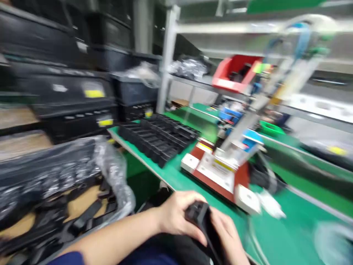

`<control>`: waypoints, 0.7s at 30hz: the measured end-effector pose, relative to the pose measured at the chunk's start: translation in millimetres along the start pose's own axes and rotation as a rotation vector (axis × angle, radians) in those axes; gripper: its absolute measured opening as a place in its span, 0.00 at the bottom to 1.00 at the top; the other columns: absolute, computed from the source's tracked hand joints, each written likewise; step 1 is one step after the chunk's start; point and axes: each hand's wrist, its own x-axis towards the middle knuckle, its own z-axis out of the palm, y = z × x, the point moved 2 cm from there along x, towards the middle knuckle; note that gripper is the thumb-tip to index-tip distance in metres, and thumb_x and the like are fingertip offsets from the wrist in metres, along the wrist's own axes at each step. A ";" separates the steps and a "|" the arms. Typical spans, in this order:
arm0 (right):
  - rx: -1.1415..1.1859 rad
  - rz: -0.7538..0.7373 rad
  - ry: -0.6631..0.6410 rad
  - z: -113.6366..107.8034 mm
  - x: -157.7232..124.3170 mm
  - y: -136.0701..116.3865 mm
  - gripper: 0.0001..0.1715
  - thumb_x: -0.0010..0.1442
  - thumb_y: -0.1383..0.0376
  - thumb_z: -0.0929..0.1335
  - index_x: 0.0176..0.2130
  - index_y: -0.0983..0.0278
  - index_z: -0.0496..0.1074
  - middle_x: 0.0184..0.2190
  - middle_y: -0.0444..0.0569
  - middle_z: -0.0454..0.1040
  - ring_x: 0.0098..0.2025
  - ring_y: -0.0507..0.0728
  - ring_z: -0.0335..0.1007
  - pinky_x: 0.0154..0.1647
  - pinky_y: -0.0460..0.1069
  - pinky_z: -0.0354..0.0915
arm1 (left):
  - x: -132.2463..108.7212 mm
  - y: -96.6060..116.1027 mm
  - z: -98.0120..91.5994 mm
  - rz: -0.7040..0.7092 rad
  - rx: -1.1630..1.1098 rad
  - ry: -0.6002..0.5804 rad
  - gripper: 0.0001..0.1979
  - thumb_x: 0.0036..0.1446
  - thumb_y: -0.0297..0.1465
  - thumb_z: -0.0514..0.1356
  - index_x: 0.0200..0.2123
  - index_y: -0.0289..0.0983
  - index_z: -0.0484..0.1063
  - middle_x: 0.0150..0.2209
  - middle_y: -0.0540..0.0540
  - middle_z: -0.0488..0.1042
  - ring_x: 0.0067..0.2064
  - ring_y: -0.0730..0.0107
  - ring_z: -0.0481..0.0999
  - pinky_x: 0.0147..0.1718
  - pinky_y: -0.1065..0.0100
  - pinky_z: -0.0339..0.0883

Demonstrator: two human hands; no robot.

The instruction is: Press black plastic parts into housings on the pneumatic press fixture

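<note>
Both of my hands hold a black plastic part (203, 221) low in the view, just in front of the green bench. My left hand (178, 217) wraps its fingers and thumb round the part's near end. From the right, my right hand (227, 232) grips the same part with its fingers curled under it. The picture is smeared by motion.
A red and white press fixture (220, 169) stands on the green bench (275, 235) ahead. Black slotted trays (158, 138) lie at the bench's left end. A plastic-lined box of black parts (55, 191) sits at my left. Stacked black crates (68, 92) and a red bin (237, 73) stand behind.
</note>
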 end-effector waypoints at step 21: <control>0.624 0.021 -0.215 -37.3 -16.5 23.5 0.52 0.42 0.31 0.69 0.53 0.62 0.70 0.48 0.54 0.72 0.49 0.62 0.68 0.49 0.54 0.64 | 35.5 -35.1 8.4 -0.305 -0.360 0.376 0.32 0.37 0.46 0.73 0.45 0.37 0.77 0.41 0.42 0.78 0.41 0.58 0.77 0.39 0.67 0.72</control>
